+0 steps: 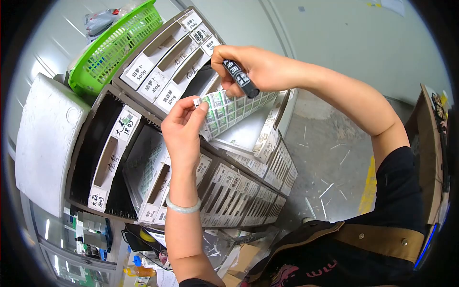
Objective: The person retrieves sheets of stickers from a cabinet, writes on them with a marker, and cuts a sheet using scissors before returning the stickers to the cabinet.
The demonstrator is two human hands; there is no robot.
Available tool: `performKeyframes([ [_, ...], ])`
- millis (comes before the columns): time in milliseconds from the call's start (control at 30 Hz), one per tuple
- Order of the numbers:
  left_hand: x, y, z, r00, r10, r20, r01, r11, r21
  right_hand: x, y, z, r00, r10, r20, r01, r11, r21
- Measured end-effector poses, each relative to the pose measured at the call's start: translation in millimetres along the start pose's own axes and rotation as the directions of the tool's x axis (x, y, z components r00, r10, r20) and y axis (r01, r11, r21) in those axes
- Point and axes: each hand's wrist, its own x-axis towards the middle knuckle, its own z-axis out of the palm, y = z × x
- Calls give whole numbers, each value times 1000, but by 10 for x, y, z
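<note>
Between my two hands is a sheet of small green and white labels [229,112]. My left hand [184,119], with a pale bangle on its wrist, pinches the sheet's left corner between thumb and finger. My right hand [244,69] holds a black marker [240,79] and touches the sheet's upper edge with its fingertips. Below the sheet an open drawer [267,138] shows a white inside. Grey drawers with labelled fronts [155,86] stand to the left of my hands.
A green basket [114,48] sits on top at the upper left, beside a white foam box [50,143]. Another open drawer [112,158] is at the left. White strips [326,190] lie on the floor. A wooden shelf [425,153] stands at the right.
</note>
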Motion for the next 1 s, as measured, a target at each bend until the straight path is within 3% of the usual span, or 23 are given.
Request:
performKeyframes([
  [100,-11,-11,-33,1000,-6,-13,6,1000,26,-33,-14,-51,998,-31,-59,25,995,-94],
  [500,-35,-4,-39,997,-36,-71,38,999,18,-160,78,-125,998,-42,-55,39,997,-67],
  [733,-22,-70,-89,998,-39,-54,39,999,-10,-169,223,-134,998,-11,-69,9,999,-31],
  [833,-22,-83,-114,998,-42,-56,40,999,-35,-245,109,-160,995,70,-75,-74,996,-44],
  [1000,-22,-99,-118,996,-55,-71,51,997,-64,-232,302,-201,996,18,-82,-33,982,-184],
])
